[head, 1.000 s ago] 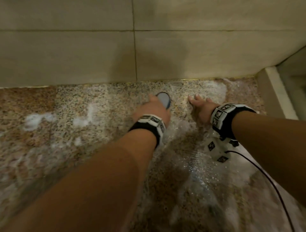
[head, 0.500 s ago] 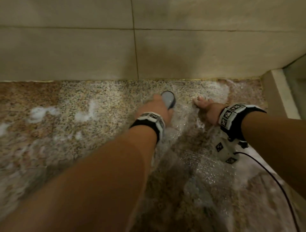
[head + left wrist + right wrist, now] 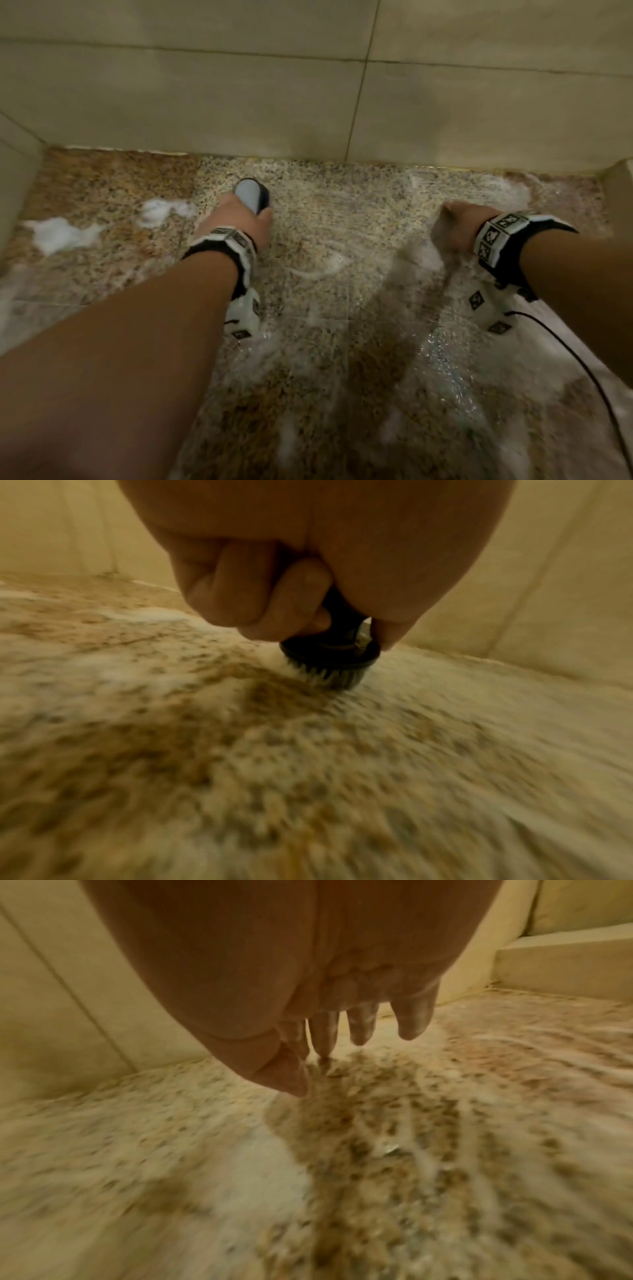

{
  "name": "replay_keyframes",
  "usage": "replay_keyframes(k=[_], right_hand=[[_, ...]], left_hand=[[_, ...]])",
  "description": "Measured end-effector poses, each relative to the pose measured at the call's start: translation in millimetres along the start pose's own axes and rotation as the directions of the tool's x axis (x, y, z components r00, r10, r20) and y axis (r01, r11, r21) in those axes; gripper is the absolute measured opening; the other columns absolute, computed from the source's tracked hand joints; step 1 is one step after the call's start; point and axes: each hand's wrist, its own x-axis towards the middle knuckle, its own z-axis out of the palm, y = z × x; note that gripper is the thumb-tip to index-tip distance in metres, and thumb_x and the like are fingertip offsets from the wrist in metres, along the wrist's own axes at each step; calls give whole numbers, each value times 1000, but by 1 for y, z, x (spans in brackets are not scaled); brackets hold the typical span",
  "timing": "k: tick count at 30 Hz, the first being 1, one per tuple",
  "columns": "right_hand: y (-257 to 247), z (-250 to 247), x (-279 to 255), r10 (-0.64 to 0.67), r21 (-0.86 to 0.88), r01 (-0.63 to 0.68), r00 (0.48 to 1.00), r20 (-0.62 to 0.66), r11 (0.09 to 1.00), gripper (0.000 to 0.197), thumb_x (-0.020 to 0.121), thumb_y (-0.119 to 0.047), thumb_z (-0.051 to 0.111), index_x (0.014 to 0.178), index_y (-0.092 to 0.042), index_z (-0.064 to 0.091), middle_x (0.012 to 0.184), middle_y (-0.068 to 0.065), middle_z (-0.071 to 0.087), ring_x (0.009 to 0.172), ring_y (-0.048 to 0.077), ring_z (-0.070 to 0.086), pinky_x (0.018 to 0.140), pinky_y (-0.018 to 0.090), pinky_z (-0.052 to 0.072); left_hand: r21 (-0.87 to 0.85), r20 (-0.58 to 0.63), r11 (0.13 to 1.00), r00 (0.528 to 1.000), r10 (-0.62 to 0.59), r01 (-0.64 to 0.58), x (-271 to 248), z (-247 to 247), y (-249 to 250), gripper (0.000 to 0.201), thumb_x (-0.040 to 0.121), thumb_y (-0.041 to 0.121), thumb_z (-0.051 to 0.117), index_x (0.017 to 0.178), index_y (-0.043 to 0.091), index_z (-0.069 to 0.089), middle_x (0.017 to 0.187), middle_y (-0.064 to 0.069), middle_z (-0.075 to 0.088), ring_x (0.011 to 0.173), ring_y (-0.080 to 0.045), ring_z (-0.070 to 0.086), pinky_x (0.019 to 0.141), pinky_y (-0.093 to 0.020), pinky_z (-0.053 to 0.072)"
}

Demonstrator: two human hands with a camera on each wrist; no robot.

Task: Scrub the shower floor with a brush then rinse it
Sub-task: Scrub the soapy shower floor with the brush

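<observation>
Head view shows us our left hand (image 3: 239,219) gripping a round black brush (image 3: 251,195), fingers curled around its handle, bristles pressed onto the wet speckled shower floor (image 3: 342,308) near the tiled wall (image 3: 239,96). Well apart to the right, our right hand (image 3: 455,229) holds nothing, straight fingers (image 3: 363,1026) pointing down, fingertips touching the floor amid soap foam (image 3: 65,234).
</observation>
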Motion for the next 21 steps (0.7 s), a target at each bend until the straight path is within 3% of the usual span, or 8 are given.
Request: replay_keyframes(k=[2,4,6,9,12,15,18,21], right_hand=[[-19,7,-2,-63,-70,59,996,-58,996,77,85,-43,64,152,-37,28,161,2,26,145,37,29,115,52,34],[-42,15,-5,-119,-106,111,991,-69,988,83,86,-38,63,154,-44,16,165,-5,10,152,35,11,119,54,25],[-67,20,-9,-138,-90,134,989,-48,987,82,92,-31,58,157,-43,10,168,-5,2,153,34,9,121,54,23],[-86,27,-8,-95,-80,95,995,0,992,78,97,-24,50,159,-38,4,168,-1,-5,153,37,6,121,55,24],[-82,24,-8,-63,-110,66,998,31,992,85,98,-21,54,159,-39,-2,168,-2,-11,154,33,-1,123,51,18],[-79,14,-17,-78,-112,85,995,64,990,84,99,-18,55,159,-42,-1,168,-5,-12,155,29,-4,124,48,15],[-82,13,-25,-89,-57,92,995,53,994,77,102,-19,50,159,-42,5,168,-6,-9,155,30,-4,124,47,15],[-83,14,-27,-96,-38,96,995,22,995,71,103,-22,46,160,-40,9,168,-5,-6,155,30,0,124,45,15]], left_hand=[[2,36,999,999,32,-32,-11,11,13,89,92,64,54,156,12,19,136,-18,59,107,-38,65,96,-53,53],[23,111,992,987,120,-123,-28,23,32,90,96,61,52,160,13,12,151,-15,47,123,-38,59,101,-49,50],[28,173,972,959,225,-234,-50,36,53,85,98,58,52,160,14,14,153,-13,46,126,-36,56,100,-47,50],[38,238,956,932,275,-292,-78,63,74,79,96,57,56,153,13,24,129,-14,63,108,-36,64,92,-50,54],[39,273,949,917,290,-311,-86,73,70,69,96,56,57,144,14,30,100,-9,63,90,-34,66,85,-49,57],[20,265,962,929,259,-273,-73,58,46,76,96,60,54,150,16,25,106,-11,63,84,-31,66,75,-46,60],[-29,220,986,961,166,-164,-49,38,6,81,95,64,52,154,18,22,126,-13,61,87,-32,65,75,-45,60],[-91,119,995,992,41,-30,-25,12,-45,86,93,65,55,156,17,20,130,-16,61,95,-36,66,77,-44,59]])
